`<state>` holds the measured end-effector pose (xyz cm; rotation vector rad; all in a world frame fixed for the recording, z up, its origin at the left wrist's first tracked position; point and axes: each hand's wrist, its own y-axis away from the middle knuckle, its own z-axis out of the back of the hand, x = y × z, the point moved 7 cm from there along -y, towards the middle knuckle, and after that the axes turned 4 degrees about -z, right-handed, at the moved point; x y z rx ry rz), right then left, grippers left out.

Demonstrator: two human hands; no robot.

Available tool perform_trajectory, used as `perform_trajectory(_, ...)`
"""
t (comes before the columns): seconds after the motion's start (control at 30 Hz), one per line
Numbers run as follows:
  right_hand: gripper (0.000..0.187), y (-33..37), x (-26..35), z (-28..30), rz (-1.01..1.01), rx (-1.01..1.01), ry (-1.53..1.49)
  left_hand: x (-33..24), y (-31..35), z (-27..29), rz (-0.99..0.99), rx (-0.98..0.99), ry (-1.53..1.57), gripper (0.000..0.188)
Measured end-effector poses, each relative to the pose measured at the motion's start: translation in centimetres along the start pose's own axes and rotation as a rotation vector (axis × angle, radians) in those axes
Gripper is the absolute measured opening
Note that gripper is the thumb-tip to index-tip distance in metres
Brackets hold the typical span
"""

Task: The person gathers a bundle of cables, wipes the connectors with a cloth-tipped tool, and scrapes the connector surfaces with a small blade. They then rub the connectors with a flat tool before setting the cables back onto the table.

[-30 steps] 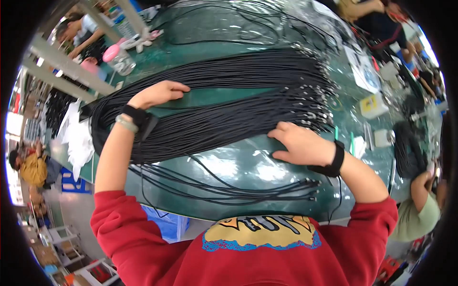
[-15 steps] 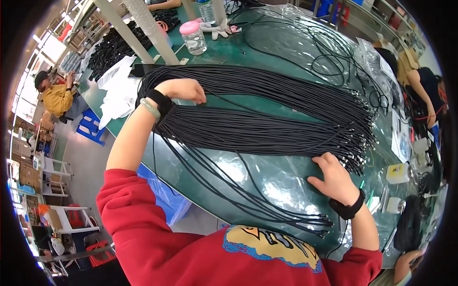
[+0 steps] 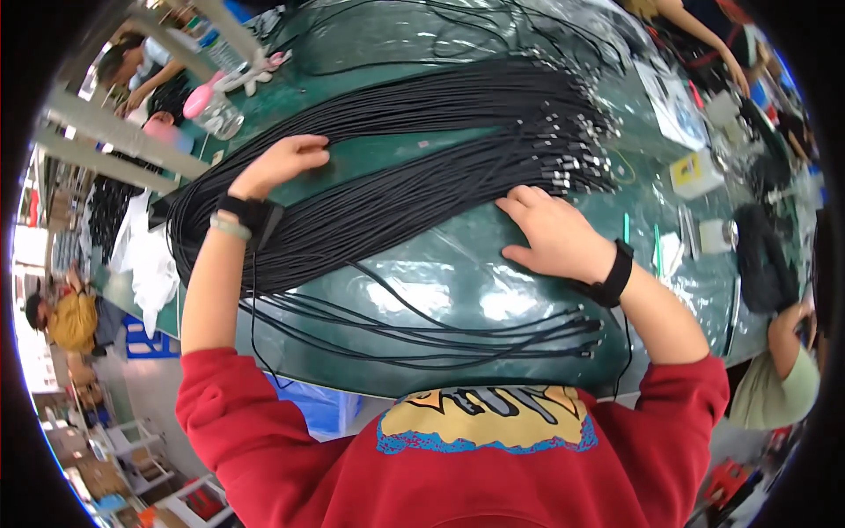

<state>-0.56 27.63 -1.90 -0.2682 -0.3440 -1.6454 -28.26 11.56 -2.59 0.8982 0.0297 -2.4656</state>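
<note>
Both hands flat on black cable bundle (image 3: 396, 167), left hand (image 3: 282, 163) mid-table, right hand (image 3: 554, 233) nr loose cable ends.

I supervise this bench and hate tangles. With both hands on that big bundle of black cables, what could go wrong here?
The loose strands near the table edge lie apart from the main cable bundle; some droop over the edge and could snag or slide off. The left hand and right hand press only parts of the bundle, so its metal-tipped ends might fan out and tangle.

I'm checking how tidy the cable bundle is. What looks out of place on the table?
A few loose black cables lie apart from the main bundle, straggling near the table's front edge, and one hangs over it. Nothing looks damaged.
</note>
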Motion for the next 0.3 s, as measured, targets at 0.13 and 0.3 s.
perform_trajectory(0.13,0.047,2.0,0.1,0.1,0.020,0.058,0.039,-10.1,3.1,-4.4,-0.247,-0.033,-0.227,0.021)
perform_trajectory(0.3,0.045,6.4,2.7,-0.5,0.079,0.214,0.039,-15.4,4.8,-11.8,-0.338,-0.052,-0.882,0.031)
